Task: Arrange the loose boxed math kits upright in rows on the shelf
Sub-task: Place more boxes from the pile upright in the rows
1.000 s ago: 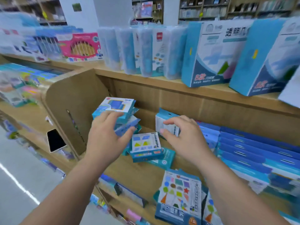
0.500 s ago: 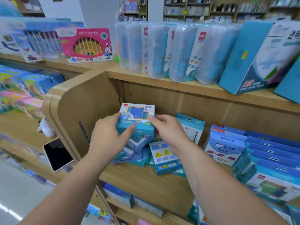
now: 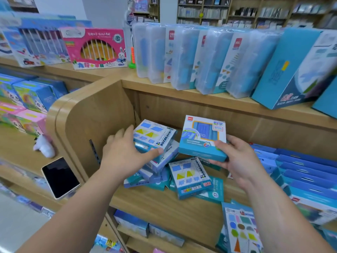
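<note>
A stationery shop with wooden shelving all round, and the action is on the middle shelf (image 3: 164,210), tight against its rounded wooden side panel (image 3: 94,125). A loose pile of kits (image 3: 156,172) sits heaped there, flat and crooked. The left hand (image 3: 125,154) is on the top box (image 3: 154,136) of that heap, the one printed with yellow and blue shapes, with fingers over its far left edge and thumb clamped on the near edge, a firm grip. The right hand (image 3: 235,161) grasps a teal kit (image 3: 202,137) from below, thumb on its face, raised above the pile and tilted toward the camera. Just under it a second shapes box (image 3: 189,177) lies flat at the front of the heap. Off to the right, blue boxes (image 3: 310,172) lie overlapping in a row. Up top, clear plastic cases (image 3: 200,59) stand side by side near a pink box (image 3: 94,48). A dark phone (image 3: 60,177) rests on the lower shelf at left.
</note>
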A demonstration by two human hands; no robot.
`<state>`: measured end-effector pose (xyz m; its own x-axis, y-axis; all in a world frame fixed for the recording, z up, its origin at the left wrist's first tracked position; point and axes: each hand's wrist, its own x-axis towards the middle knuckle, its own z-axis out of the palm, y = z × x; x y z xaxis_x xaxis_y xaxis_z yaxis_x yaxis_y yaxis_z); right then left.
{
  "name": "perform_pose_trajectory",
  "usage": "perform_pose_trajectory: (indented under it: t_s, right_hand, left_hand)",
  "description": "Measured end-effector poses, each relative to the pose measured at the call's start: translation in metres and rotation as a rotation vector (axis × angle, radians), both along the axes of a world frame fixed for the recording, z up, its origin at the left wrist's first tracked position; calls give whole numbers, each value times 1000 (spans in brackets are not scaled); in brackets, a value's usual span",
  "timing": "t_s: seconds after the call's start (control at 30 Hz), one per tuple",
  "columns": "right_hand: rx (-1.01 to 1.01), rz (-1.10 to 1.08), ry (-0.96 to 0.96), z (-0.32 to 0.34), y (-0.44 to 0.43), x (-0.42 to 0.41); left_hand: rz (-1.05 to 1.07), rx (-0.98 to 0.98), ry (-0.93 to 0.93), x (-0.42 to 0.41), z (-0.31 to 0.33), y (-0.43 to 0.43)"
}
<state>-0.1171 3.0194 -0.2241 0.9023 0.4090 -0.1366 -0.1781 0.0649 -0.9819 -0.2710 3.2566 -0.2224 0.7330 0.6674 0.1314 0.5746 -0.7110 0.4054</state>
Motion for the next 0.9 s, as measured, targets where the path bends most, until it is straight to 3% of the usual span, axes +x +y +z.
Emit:
perform_pose_trajectory:
  t_s: [0.2,0.6,0.9]
  right_hand:
    - [-29,-71,29,-9,-28,0]
    - [-103,-233,-46,3,-141,5]
    - [-153,-366,-66,-14,-223,18]
  left_hand:
    - [2,80,155,24,7,-8]
    - [-216,78,-190,3,13,-87]
    - [-160,98,52,34,-63,-162]
